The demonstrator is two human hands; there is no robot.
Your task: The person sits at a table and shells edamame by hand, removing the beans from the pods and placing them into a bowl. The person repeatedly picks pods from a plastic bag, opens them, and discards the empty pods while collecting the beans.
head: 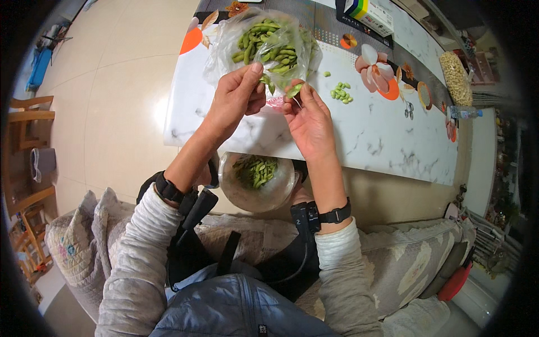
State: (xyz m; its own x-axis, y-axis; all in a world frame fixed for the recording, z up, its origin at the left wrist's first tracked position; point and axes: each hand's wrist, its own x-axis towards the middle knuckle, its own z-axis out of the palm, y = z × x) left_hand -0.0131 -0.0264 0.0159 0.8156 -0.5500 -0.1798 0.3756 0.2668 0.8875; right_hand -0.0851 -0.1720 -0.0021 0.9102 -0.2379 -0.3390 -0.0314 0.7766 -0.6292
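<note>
My right hand pinches a green edamame pod between thumb and fingers, just above the near side of the table. My left hand is curled close beside it, thumb on top, with a green pod at its fingertips, partly hidden by the fingers. Behind both hands lies an open clear plastic bag full of edamame pods. To the right of my right hand, several shelled beans form a small pile, and one loose bean lies apart from them.
Below the table edge, a bin with a clear liner holds green pods. The marble-patterned table carries a box at the back, a bag of pale pieces and a plastic bottle at the right. A quilted sofa is around me.
</note>
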